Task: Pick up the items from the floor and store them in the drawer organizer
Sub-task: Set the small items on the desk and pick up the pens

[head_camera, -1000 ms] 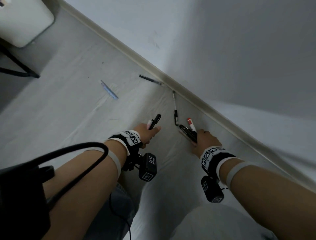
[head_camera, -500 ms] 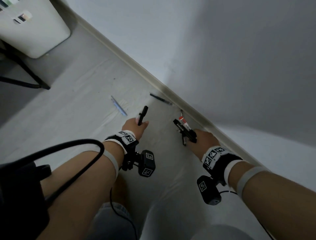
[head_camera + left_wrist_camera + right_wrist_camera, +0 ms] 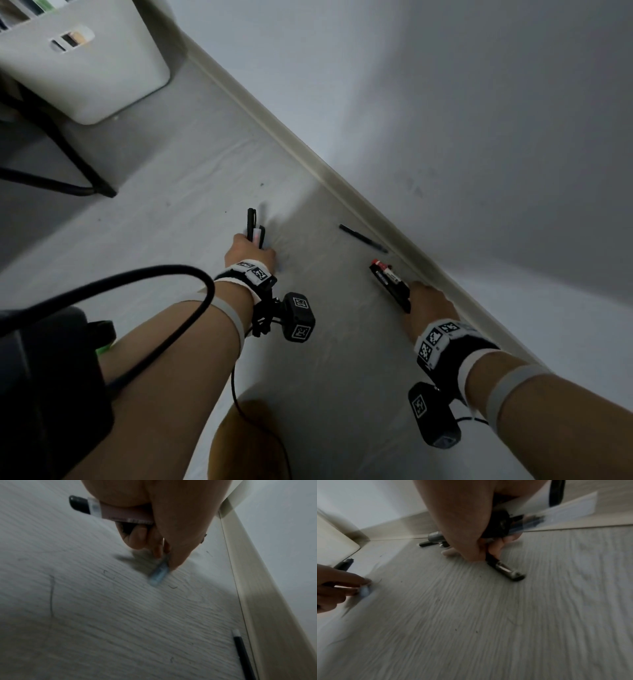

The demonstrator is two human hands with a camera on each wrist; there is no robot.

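My left hand (image 3: 251, 248) holds a black pen and a pink marker (image 3: 256, 230) upright in its palm. In the left wrist view the pink marker (image 3: 111, 511) lies across the palm, while my left hand's (image 3: 164, 555) fingertips pinch a pale blue pen (image 3: 159, 573) lying on the floor. My right hand (image 3: 416, 298) grips a bundle of pens (image 3: 390, 281), one with a red cap. A black pen with a silver band (image 3: 505, 568) sticks out below the fingertips of my right hand (image 3: 481, 555), close to the floor. One black pen (image 3: 363, 238) lies loose by the baseboard.
A white bin (image 3: 85, 68) stands at the back left, with black furniture legs (image 3: 68, 161) beside it. The baseboard (image 3: 308, 161) and wall run diagonally along the right. A black bag (image 3: 41, 394) hangs from my left arm. The drawer organizer is not in view.
My left hand has moved forward across the floor and come down on the blue pen. My right hand has kept its bundle and moved along the baseboard. The view has tilted up.
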